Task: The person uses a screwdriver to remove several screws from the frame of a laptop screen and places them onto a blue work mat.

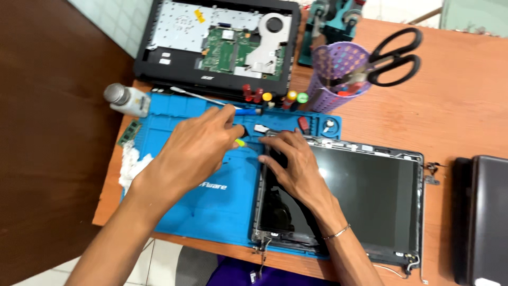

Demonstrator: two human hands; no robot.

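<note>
**Blue mat, bare screen panel, two hands at its corner**

Blue silicone work mat (211,206) covers the near left part of the wooden desk (465,111), and a bare laptop screen panel (370,196) lies half on it, glass up, its metal frame exposed. The right hand (293,167) rests flat on the panel's upper left corner, fingers spread and pressing, holding nothing. The left hand (196,151) is curled narrow around a small screwdriver (241,142) with a yellow-green tip end, held just beside that same corner; its thumb and forefinger pinch the tool. Behind the mat sits an opened black laptop base (217,42), circuit board and fan showing. A lilac perforated cup (338,74) stands near the mat's far edge with black-handled scissors (394,55) sticking out. A row of coloured screwdriver handles (275,97) lies along the mat's top. A small white bottle (127,99) lies at the far left, and a dark device (484,217) sits at the right edge.
</note>
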